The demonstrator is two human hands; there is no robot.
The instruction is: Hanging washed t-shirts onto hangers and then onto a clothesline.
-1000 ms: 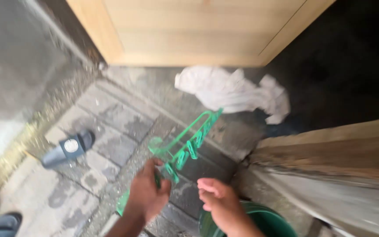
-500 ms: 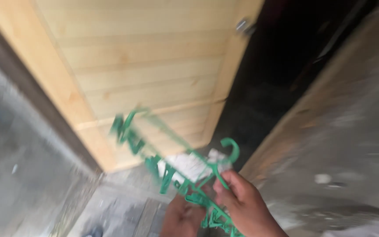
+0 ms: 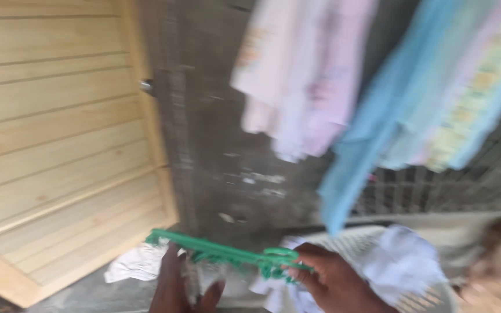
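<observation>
- Gripping the green plastic clip hanger [image 3: 227,255], the right hand [image 3: 334,284] is closing its fingers around the hook end, low in the view.
- The left hand [image 3: 184,287] is reaching up under the hanger's other half, fingers spread; blur is hiding whether they are clamping it.
- Just behind the hands, one pale mesh basket [image 3: 430,290] is holding crumpled white cloth [image 3: 404,264].
- One more white cloth [image 3: 137,264] is lying on the ground by the wooden door [image 3: 59,150].
- Farther off, several pastel garments [image 3: 378,87] are hanging before a grey wall [image 3: 221,145]; blur is preventing a count.
</observation>
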